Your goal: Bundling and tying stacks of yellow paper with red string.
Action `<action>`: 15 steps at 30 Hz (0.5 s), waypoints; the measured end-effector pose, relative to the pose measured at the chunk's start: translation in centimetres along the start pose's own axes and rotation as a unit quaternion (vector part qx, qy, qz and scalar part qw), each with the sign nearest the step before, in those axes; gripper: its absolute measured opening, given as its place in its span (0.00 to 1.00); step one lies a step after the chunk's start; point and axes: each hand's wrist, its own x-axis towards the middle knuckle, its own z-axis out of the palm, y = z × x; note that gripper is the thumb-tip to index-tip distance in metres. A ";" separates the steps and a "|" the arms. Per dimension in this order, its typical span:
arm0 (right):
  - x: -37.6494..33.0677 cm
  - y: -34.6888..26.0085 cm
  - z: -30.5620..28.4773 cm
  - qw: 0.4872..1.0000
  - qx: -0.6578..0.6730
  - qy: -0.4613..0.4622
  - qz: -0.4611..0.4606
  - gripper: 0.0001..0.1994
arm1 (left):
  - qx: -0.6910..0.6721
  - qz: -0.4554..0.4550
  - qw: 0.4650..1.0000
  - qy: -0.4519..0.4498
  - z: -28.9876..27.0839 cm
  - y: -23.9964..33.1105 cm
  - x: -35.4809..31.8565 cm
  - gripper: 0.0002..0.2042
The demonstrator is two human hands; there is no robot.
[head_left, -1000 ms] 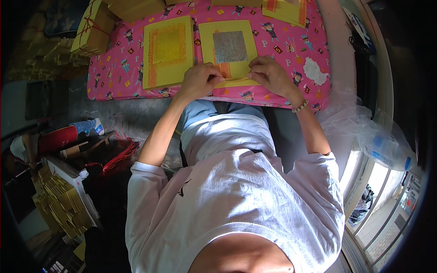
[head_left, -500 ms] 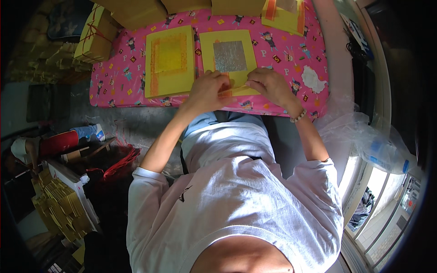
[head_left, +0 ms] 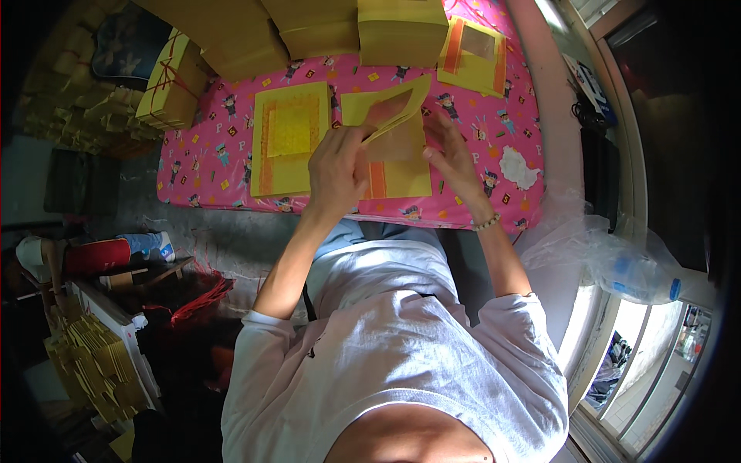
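My left hand [head_left: 337, 168] pinches a thin yellow paper sheet [head_left: 397, 104] and holds it lifted and tilted above a stack of yellow paper [head_left: 394, 166] on the pink patterned table cover [head_left: 231, 131]. My right hand [head_left: 454, 154], with a bead bracelet at the wrist, lies with fingers spread on the right side of that stack. A second yellow stack with a gold square in its middle [head_left: 289, 139] lies just left of my left hand.
Tall yellow paper bundles [head_left: 401, 31] line the far edge, with another printed sheet [head_left: 475, 54] at the far right. A tied bundle [head_left: 174, 81] sits off the left corner. Folded yellow papers [head_left: 93, 370] and red items lie on the floor left; a clear plastic bag [head_left: 617, 262] sits right.
My left hand has raised the top sheet off the stack; a second ago both hands pressed flat at the stack's near edge. My right hand slid up onto the stack.
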 end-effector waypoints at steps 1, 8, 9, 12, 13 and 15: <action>0.2 -0.1 0.2 1.000 -0.001 0.001 -0.003 0.41 | -0.034 0.002 0.999 0.021 -0.6 0.3 0.0 0.12; 1.0 -1.8 1.6 0.983 0.151 -0.066 -0.078 0.48 | -0.486 -0.148 0.861 -0.030 -1.0 -0.1 -0.5 0.13; 0.7 -2.2 1.9 0.979 0.176 -0.085 -0.060 0.47 | -0.559 -0.169 0.811 -0.036 -0.6 -0.5 -0.5 0.15; -0.6 -1.8 2.3 0.996 0.065 -0.066 0.012 0.44 | -0.559 -0.179 0.804 -0.091 2.2 -2.8 -1.7 0.18; -0.6 -1.9 2.6 0.996 0.065 -0.066 0.011 0.44 | -0.559 -0.178 0.805 -0.091 3.2 -3.5 -2.2 0.18; -0.6 -1.9 3.0 0.998 -0.001 -0.063 0.023 0.40 | -0.432 -0.085 0.894 -0.080 4.6 -3.8 -2.3 0.22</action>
